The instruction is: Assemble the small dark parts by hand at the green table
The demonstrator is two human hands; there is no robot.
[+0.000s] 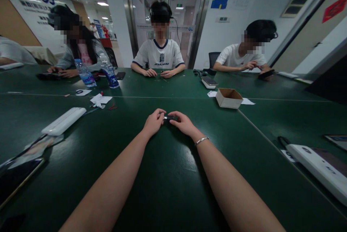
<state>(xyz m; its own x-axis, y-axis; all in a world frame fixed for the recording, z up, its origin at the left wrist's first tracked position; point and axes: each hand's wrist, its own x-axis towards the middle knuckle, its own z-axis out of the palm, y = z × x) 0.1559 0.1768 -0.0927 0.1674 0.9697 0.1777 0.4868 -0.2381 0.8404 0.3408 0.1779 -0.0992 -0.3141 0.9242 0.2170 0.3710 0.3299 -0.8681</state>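
My left hand [154,123] and my right hand [184,123] meet above the middle of the green table, fingers curled inward. Between them is a small, slim black object with a silver end [168,117]; its exact kind is too small to make out. The fingers of my left hand pinch it at the silver end, and those of my right hand close round the dark end. Part of the object is hidden behind the fingertips. A silver bracelet [201,141] circles my right wrist.
On the green table [162,174], a small open box [229,99] stands ahead right. Two water bottles [110,71] stand ahead left, near paper scraps [101,99]. White power banks or similar devices [64,121] lie to both sides. Several people wearing headsets sit opposite.
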